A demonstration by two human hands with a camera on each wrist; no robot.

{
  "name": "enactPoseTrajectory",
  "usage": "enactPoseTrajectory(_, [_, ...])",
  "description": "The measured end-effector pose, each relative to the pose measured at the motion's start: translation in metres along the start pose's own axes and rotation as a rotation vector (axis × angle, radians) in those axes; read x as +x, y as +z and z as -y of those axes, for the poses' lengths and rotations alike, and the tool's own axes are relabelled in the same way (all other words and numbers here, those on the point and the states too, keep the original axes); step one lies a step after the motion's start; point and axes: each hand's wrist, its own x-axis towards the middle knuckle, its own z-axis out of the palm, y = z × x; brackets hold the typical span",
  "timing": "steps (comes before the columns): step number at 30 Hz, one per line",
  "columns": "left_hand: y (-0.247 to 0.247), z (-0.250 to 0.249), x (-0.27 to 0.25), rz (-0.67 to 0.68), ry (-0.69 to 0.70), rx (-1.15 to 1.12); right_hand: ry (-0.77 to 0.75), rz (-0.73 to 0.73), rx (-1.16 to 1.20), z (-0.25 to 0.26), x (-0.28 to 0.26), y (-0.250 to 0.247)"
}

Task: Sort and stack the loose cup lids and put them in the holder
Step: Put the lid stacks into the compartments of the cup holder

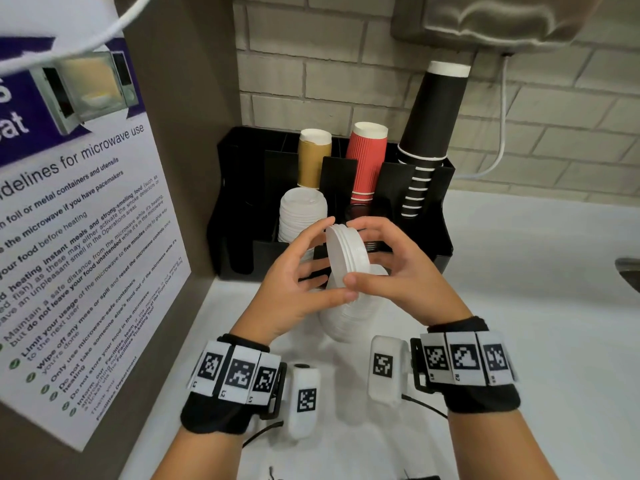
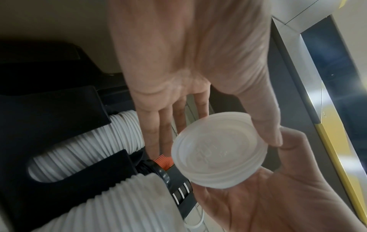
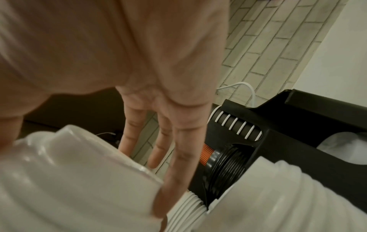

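Note:
Both hands hold a short stack of white cup lids [image 1: 341,244] on edge, just in front of the black holder [image 1: 221,202]. My left hand [image 1: 327,263] grips it from the left, thumb [image 2: 266,128] on the rim. My right hand [image 1: 362,252] cups it from the right, fingers [image 3: 178,141] over the top. The held lids [image 2: 218,150] show their flat face in the left wrist view. A longer stack of white lids [image 1: 343,323] lies on the counter under my hands. Another white lid stack [image 1: 303,213] sits in a front slot of the holder.
Gold cups [image 1: 313,157], red ribbed cups [image 1: 367,161] and a tall stack of black cups [image 1: 429,133] stand upside down in the holder's back slots. Black lids [image 3: 224,169] fill a front slot. A microwave notice [image 1: 86,254] covers the left wall; brick wall behind.

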Motion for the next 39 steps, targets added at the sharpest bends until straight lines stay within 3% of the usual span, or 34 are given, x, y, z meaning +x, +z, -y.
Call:
enactPoseTrajectory(4, [-0.004,0.003,-0.001,-0.028,0.018,-0.005,-0.044,-0.01,0.079,-0.001,0.003,-0.007])
enactPoseTrajectory(7, [-0.013,0.004,0.0,-0.15,0.049,0.017,-0.071,-0.205,0.131,-0.003,0.014,-0.032])
enactPoseTrajectory(9, [-0.021,0.004,0.001,-0.235,0.061,0.04,-0.058,-0.357,0.024,-0.007,0.026,-0.059])
enactPoseTrajectory(11, [-0.027,0.005,0.001,-0.301,0.075,0.074,0.001,-0.409,-0.257,-0.016,0.04,-0.086])
enactPoseTrajectory(13, [-0.031,0.006,0.001,-0.338,0.081,0.1,0.098,-0.363,-0.566,-0.026,0.053,-0.106])
enactPoseTrajectory(16, [-0.032,0.009,0.002,-0.353,0.079,0.127,0.218,-0.167,-0.885,-0.033,0.067,-0.119])
enactPoseTrajectory(20, [-0.029,0.009,0.003,-0.341,0.063,0.146,0.262,0.114,-1.214,-0.04,0.082,-0.114])
enactPoseTrajectory(23, [-0.028,0.009,0.003,-0.341,0.047,0.151,0.24,0.267,-1.3,-0.048,0.087,-0.104])
enactPoseTrajectory(33, [-0.027,0.009,0.002,-0.352,0.051,0.158,0.222,0.367,-1.45,-0.085,0.076,-0.092])
enactPoseTrajectory(39, [-0.027,0.01,0.002,-0.358,0.043,0.163,0.239,0.422,-1.694,-0.095,0.066,-0.095])
